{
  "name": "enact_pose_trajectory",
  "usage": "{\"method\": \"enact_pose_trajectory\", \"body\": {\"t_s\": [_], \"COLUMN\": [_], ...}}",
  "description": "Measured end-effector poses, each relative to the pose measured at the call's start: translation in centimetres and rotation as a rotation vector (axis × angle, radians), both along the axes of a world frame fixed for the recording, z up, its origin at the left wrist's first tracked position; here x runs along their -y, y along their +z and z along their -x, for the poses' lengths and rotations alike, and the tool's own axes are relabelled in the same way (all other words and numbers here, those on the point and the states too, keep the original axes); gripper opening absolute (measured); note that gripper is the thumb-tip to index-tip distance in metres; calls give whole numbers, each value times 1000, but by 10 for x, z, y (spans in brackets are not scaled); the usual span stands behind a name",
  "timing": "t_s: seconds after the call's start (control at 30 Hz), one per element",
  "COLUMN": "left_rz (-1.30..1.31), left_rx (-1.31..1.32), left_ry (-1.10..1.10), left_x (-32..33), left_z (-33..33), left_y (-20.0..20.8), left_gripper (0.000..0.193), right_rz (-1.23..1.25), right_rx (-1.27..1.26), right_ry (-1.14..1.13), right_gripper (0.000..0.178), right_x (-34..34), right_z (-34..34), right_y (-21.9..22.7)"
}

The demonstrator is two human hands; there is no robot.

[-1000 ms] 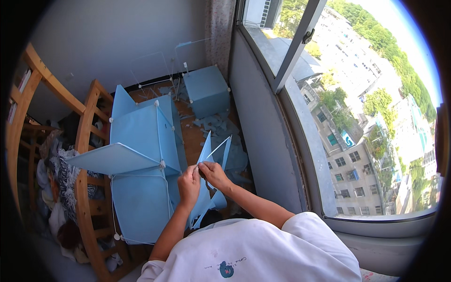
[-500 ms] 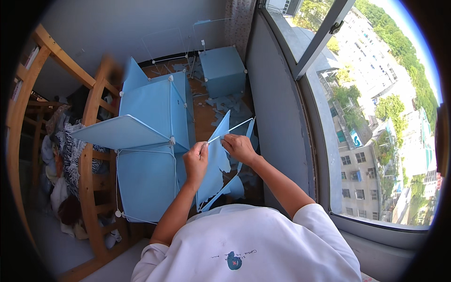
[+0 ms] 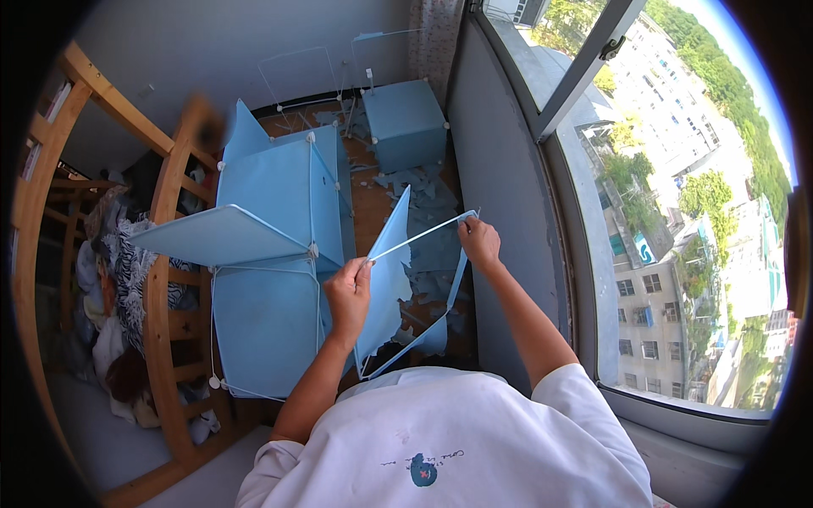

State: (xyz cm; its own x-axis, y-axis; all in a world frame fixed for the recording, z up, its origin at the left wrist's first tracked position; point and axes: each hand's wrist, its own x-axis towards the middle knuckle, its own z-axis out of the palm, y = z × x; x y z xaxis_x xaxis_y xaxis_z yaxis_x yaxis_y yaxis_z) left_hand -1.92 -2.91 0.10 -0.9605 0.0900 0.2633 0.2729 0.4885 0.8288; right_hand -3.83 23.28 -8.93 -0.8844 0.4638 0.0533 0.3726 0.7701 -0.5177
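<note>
A torn blue sheet panel on a wire frame is held up in front of my shirt. My left hand pinches the frame at its left corner, where the sheet is still attached. At the opposite corner, my right hand has its fingers closed on the frame, with a scrap of blue sheet beside them. Between the hands runs the bare white rod of the frame. Blue strips cling to the frame's right and lower sides, and the middle of the sheet is torn away.
A blue cube cabinet with white connectors and a panel sticking out stands at left, beside a wooden bed frame. Beyond lies another blue cube. Blue scraps litter the brown floor. A window lines the right wall.
My right hand has moved right along the rod, from near my left hand to the far corner. More bare rod shows between them. My left hand has barely shifted.
</note>
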Motion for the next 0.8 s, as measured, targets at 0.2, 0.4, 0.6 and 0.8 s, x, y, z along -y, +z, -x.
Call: {"method": "enact_pose_trajectory", "body": {"t_s": [0.2, 0.4, 0.6, 0.8], "left_rz": [-54, -54, -37, -47], "left_rx": [-29, -2, -31, 57], "left_ry": [-63, -53, -70, -24], "left_x": [-4, -3, -3, 2], "left_z": [-10, -13, -12, -8], "left_y": [4, 7, 8, 8], "left_gripper": [13, 12, 12, 13], "right_rz": [1115, 1209, 1123, 384], "right_rx": [-74, -33, 16, 54], "right_ry": [-267, -323, -211, 224], "right_gripper": [17, 22, 22, 20], "right_x": [-4, -1, -16, -22], "right_z": [16, 18, 20, 16], "right_y": [-14, 4, -7, 14]}}
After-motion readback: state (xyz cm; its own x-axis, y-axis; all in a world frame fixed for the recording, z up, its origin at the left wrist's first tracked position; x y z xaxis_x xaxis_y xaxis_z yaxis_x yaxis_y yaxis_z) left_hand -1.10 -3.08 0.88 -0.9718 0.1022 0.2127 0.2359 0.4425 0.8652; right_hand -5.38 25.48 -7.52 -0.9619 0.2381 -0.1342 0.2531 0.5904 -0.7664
